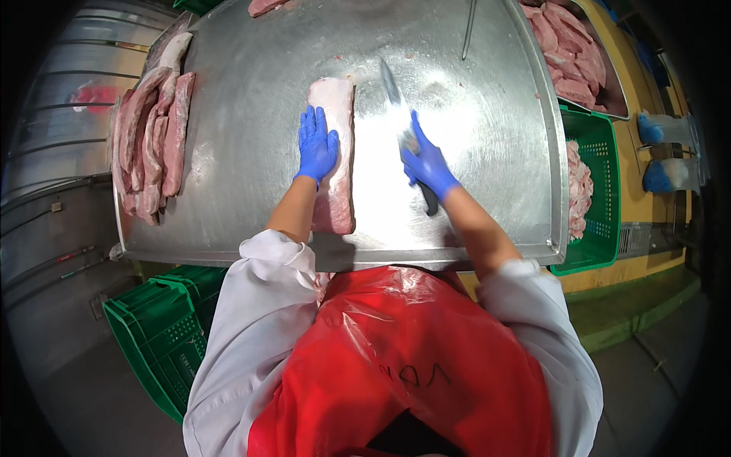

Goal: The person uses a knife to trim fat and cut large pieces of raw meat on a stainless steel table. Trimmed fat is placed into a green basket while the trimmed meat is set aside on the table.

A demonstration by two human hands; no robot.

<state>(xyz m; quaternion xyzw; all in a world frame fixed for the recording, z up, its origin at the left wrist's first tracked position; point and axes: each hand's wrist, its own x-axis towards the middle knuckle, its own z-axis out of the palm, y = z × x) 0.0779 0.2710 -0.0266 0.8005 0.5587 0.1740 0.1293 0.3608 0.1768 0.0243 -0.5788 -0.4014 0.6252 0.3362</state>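
Note:
My left hand (316,148), in a blue glove, lies flat with open fingers on a long pale pink slab of meat (332,209) with a fatty surface, set lengthwise on the steel tabletop (240,114). To its right, my gloved right hand (429,166) is closed on a long knife (392,91), its blade pointing away from me and slightly left, its black handle showing below my palm. The blade is apart from the slab and slightly blurred.
Long meat strips (152,145) are piled at left. At right stand a steel tray (620,91) of meat pieces and a green crate (605,228) with pale scraps. A thin metal rod (467,30) lies at the back. More green crates (145,327) sit below, left.

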